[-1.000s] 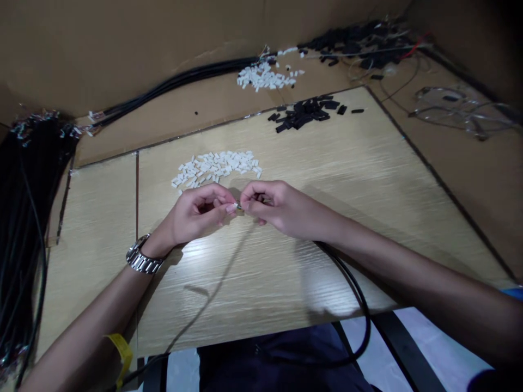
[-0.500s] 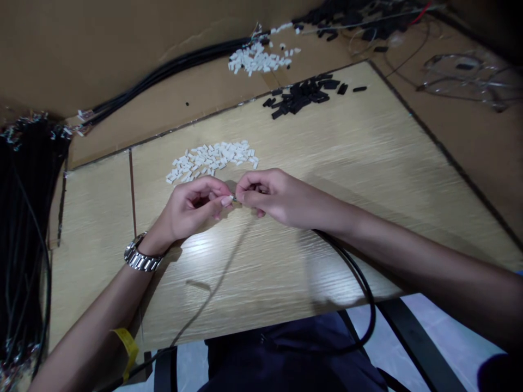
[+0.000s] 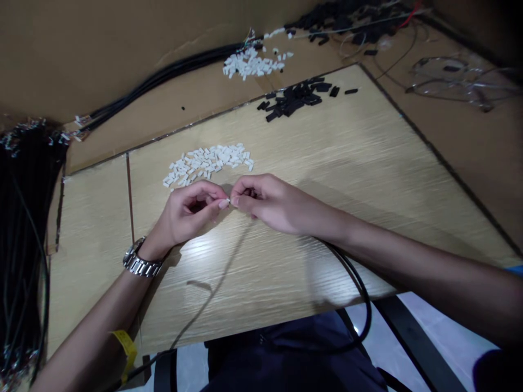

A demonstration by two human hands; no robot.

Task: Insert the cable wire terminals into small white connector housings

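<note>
My left hand [image 3: 190, 215] and my right hand [image 3: 272, 201] meet fingertip to fingertip over a pale wooden board [image 3: 327, 179]. Both are closed in a pinch. Between them sits a tiny white connector piece [image 3: 229, 202], pinched by my left fingers. My right hand grips the end of a black cable [image 3: 359, 294], which runs under my right forearm and loops down off the board's front edge. A pile of small white connector housings [image 3: 208, 161] lies just beyond my hands. I wear a metal watch [image 3: 139, 262] on the left wrist.
A heap of short black sleeves [image 3: 296, 99] lies at the board's far edge. A second white pile [image 3: 251, 62] and more black parts [image 3: 347, 22] sit farther back on cardboard. A thick bundle of black cables [image 3: 24, 228] hangs at the left. Clear plastic loops [image 3: 457, 81] lie at right.
My hands stay pinched together at the same spot on the board; the view has tilted slightly, shifting everything up and left. The grip looks unchanged.
</note>
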